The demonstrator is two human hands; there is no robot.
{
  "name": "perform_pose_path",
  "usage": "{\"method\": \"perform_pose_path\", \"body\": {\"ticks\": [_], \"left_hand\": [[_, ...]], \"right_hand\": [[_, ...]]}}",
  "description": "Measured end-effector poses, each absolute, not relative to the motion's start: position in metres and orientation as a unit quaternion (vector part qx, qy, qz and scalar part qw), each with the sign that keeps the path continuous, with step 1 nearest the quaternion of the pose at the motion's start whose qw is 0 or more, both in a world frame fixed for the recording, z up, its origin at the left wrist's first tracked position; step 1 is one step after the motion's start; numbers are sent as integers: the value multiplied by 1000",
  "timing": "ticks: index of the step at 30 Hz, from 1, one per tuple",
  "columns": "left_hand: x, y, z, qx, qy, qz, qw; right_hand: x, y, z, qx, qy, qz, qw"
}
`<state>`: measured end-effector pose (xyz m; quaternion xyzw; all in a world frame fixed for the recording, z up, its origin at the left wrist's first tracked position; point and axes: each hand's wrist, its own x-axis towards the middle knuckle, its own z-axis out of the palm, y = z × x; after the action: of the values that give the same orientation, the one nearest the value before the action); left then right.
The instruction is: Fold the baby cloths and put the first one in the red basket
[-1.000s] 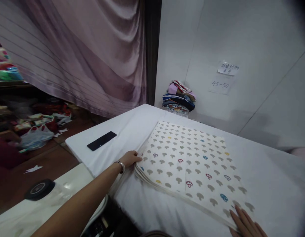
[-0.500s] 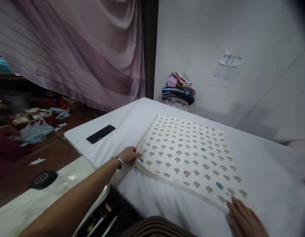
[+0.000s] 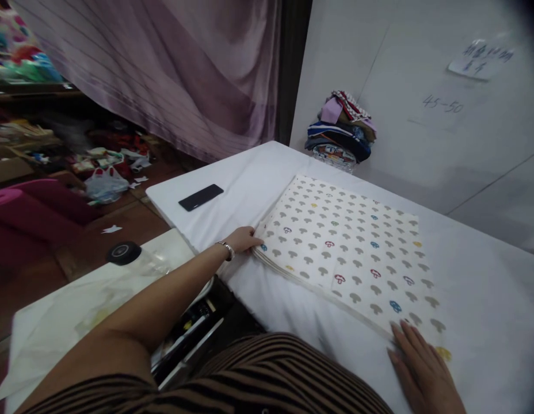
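Note:
A folded white cloth (image 3: 353, 253) with a mushroom print lies in flat layers on the white-covered table. At its near left corner, my left hand (image 3: 241, 240) pinches the edge, the thumb on top and the other fingers partly hidden beside and under the layers. A bracelet circles that wrist. My right hand (image 3: 424, 368) rests on the near right corner, palm down, fingers stretched out and holding nothing. Part of that corner is hidden beneath it.
A black phone (image 3: 201, 197) lies on the table's far left. Folded clothes (image 3: 342, 129) are stacked by the wall. On a lower pale surface at left lies a clear bottle with a black lid (image 3: 124, 253). A plastic bag (image 3: 106, 184) sits on the floor.
The view has swung left and tilted down, so more of the striped top and floor shows. Both hands stay at the same cloth corners; the cloth looks unchanged.

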<state>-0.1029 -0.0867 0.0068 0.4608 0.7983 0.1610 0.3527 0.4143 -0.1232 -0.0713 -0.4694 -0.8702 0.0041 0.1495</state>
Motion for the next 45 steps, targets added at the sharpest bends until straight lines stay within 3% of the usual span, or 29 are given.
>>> {"method": "perform_pose_path", "body": {"ticks": [14,21,28,40,45], "left_hand": [[-102,-93,0,470,816,183,282],[-100,-100,3,518,815,168,200],[-95,-107,5,535,803,193,180],[-102,-91,7,470,818,203,263],[-104,-89,3,452,800,237,315]], "right_hand": [[429,-128,-44,-531,-842,5,95],[441,-129,-55,-532,-832,10,156],[443,-126,-58,-532,-833,2,153],[428,-116,-52,-516,-836,-15,184],[384,-97,-24,-479,-854,68,190]]}}
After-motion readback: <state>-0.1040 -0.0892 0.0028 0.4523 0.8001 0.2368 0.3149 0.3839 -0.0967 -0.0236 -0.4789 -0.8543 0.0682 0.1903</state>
